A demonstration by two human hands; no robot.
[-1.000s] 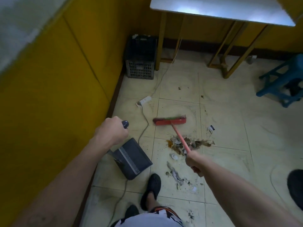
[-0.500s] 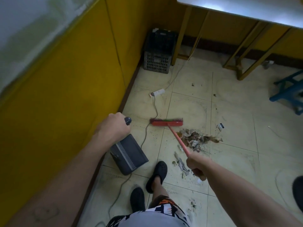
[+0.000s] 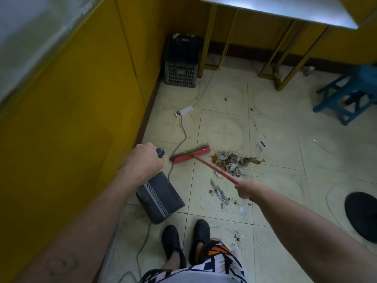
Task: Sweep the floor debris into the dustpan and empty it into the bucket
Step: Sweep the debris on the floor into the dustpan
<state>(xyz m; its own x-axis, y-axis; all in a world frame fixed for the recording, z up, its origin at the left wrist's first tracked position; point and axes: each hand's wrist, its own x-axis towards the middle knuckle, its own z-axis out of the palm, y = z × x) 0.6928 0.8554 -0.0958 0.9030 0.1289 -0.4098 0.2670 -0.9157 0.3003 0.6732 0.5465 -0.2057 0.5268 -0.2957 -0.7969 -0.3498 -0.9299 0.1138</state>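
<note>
My left hand (image 3: 145,160) grips the upright handle of a dark grey dustpan (image 3: 161,198) that rests on the tiles by the yellow wall. My right hand (image 3: 245,189) holds the red broom's stick; the red broom head (image 3: 190,155) lies on the floor to the left of the main debris pile (image 3: 234,161) of paper scraps and leaves. A smaller strip of debris (image 3: 220,194) lies nearer my feet, under the broom stick. A white label scrap (image 3: 261,145) sits apart to the right. No bucket is visible.
A grey cable (image 3: 181,137) runs from a white power strip (image 3: 185,110) past the broom head and under the dustpan. A black crate (image 3: 181,72) stands in the corner. Also present are a metal table (image 3: 285,11) on yellow legs, a blue stool (image 3: 350,97) and a black round object (image 3: 362,215).
The broom head has slid left, off the debris pile and toward the cable and dustpan handle. The view has shifted, so the crate and table sit further right. The dustpan stays on the floor.
</note>
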